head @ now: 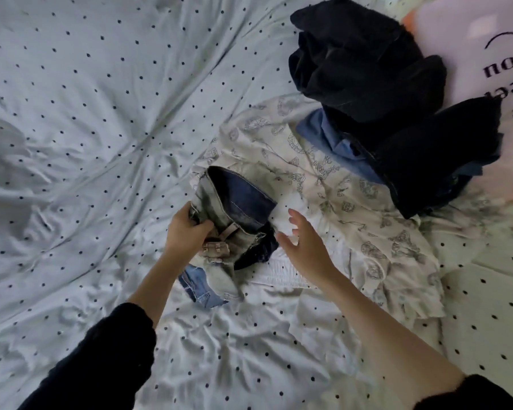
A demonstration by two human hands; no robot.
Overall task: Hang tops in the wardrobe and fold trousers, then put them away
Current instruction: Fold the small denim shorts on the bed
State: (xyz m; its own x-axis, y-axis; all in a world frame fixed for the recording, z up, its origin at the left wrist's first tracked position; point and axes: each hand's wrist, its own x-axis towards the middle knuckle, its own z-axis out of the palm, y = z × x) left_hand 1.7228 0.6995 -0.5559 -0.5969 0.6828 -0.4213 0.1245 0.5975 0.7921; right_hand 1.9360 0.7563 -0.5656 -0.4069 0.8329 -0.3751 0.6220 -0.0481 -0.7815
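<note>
A small bundle of denim [234, 211], grey-washed outside and dark blue inside, sits near the middle of the bed. My left hand [185, 230] grips its left edge by the waistband, thumb curled over the fabric. A light blue denim piece [200, 284] pokes out beneath it. My right hand [304, 241] hovers just right of the bundle, fingers spread and relaxed, holding nothing. Under and behind it lies a cream printed garment [332, 184] over white cloth.
A heap of dark clothes [367, 72] with a blue garment [326, 137] underneath lies at the upper right. A pale pillow with black lettering [492, 54] is at the right edge. The white dotted bedsheet [86, 113] stretches wrinkled across the left.
</note>
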